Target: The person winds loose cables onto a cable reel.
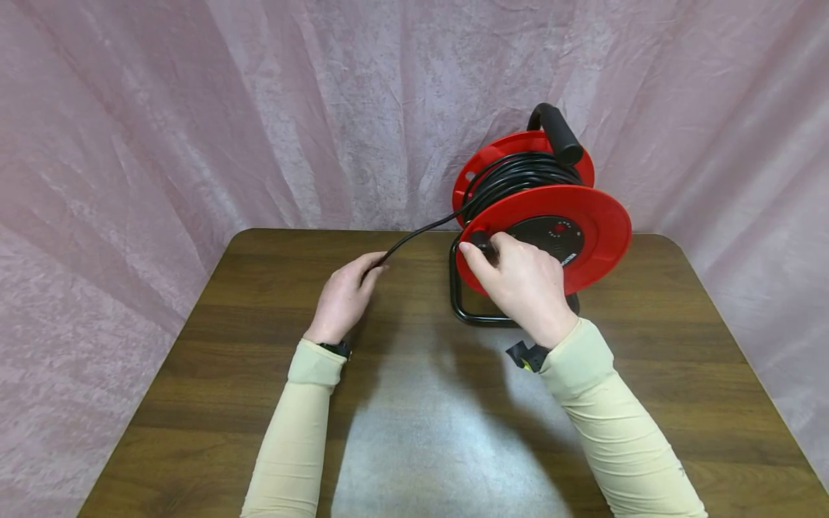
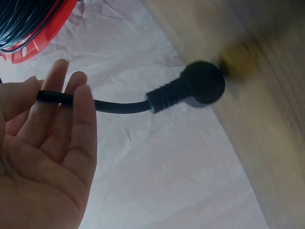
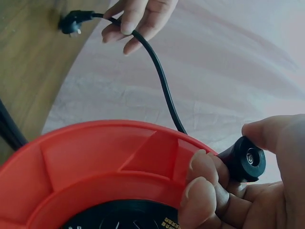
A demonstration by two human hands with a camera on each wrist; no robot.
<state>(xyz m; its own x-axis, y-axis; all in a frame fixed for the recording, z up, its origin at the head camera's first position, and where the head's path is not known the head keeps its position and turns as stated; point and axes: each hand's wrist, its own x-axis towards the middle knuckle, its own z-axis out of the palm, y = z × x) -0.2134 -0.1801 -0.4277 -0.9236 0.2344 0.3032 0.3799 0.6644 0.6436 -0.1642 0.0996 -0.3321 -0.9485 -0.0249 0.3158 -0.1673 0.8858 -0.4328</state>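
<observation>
A red cable reel (image 1: 599, 230) stands on its black tube frame (image 1: 482, 319), with black cable (image 1: 518, 176) wound round its drum. From the drum a single length of cable runs left to my left hand (image 1: 343, 298), which pinches it between thumb and fingers. Past those fingers, in the left wrist view, the cable ends in a black plug (image 2: 202, 83). My right hand (image 1: 527, 284) grips the black crank knob (image 3: 245, 160) on the reel's front disc, thumb on one side and fingers curled round the other.
The reel's black carrying handle (image 1: 560, 137) rises above the drum. Both stand on a brown wooden table (image 1: 214, 403). A pink crushed-fabric curtain (image 1: 324, 108) hangs close behind the table's back edge. Dark straps (image 1: 537, 356) circle the wrists.
</observation>
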